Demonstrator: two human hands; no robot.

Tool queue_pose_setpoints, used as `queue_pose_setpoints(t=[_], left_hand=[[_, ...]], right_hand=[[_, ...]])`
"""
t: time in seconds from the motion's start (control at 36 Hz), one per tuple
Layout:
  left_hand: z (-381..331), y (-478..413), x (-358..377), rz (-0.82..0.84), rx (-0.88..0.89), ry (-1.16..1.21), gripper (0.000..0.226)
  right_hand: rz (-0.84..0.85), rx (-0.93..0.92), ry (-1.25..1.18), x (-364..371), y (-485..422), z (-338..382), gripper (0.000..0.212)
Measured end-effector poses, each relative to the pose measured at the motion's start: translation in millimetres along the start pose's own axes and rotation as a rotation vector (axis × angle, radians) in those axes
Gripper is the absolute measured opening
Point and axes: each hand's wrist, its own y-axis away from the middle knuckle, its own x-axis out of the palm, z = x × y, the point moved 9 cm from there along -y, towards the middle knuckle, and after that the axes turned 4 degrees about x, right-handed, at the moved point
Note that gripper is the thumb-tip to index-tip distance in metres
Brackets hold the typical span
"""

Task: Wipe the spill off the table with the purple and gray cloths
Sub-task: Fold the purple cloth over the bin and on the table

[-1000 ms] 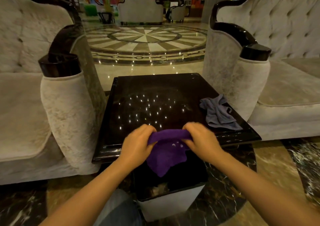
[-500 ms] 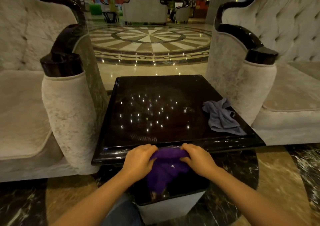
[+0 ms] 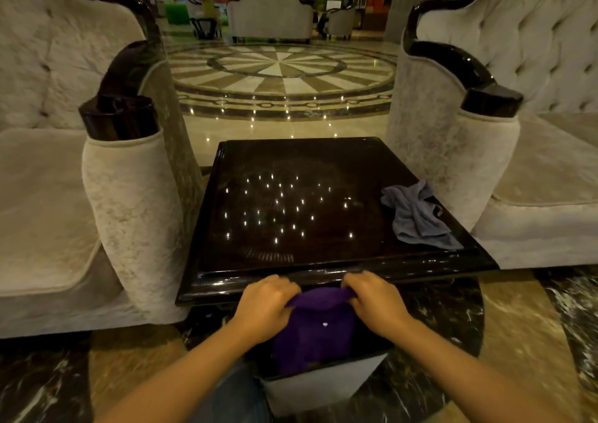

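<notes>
The purple cloth [image 3: 315, 328] hangs between my two hands, just off the near edge of the dark glossy table [image 3: 226, 248]. My left hand [image 3: 263, 306] grips its left top corner and my right hand [image 3: 375, 299] grips its right top corner. Its lower part drops into a white bin [image 3: 323, 387] below. A crumpled gray cloth [image 3: 415, 218] lies on the table's right side, apart from both hands. Ceiling lights glint in the tabletop; I cannot make out a spill.
Cream armchairs flank the table closely, one armrest at the left [image 3: 129, 202] and one at the right [image 3: 453, 163]. Dark marble floor lies under my arms. Beyond the table stretches a patterned lobby floor [image 3: 281, 73] with more sofas far back.
Both hands pulled the purple cloth off the tabletop toward me and down past the near edge, above the bin. The gray cloth has stayed put.
</notes>
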Motion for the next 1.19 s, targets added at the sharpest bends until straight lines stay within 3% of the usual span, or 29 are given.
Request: queue_pose_setpoints(t=[0.14,0.19,0.25,0.28,0.39,0.44,0.67,0.92,1.03,1.19], left_hand=[[5,4,16,0.161,-0.083,0.039,0.026],[12,-1,9,0.096,-0.132,0.038,0.026],[6,-2,14,0.138,-0.091,-0.003,0.025],[6,0,16,0.146,-0.094,0.023,0.024],[19,-3,10,0.111,-0.222,0.206,0.018],[19,-4,7,0.112,-0.241,0.247,0.015],[36,-24,-19,0.054,-0.378,0.532,0.014],[41,-60,-55,0.034,-0.326,0.635,0.010],[44,-83,-79,-0.019,-0.284,0.561,0.014],[46,-124,-138,-0.210,-0.212,0.535,0.015]], right_hand=[[0.076,0.014,0.017,8,3,1,0.012],[-0.011,0.026,-0.025,-2,-2,-1,0.010],[0.037,0.019,0.008,3,-2,2,0.013],[0.093,0.005,0.031,9,1,4,0.014],[-0.047,-0.003,-0.058,-10,-3,1,0.010],[0.002,0.022,-0.082,-10,-4,0,0.009],[-0.018,0.176,-0.489,-46,-25,-18,0.019],[0.084,0.211,-0.846,-67,-50,-24,0.018],[-0.001,0.178,-0.923,-91,-69,-23,0.022],[-0.230,-0.018,-0.835,-161,-104,-12,0.025]])
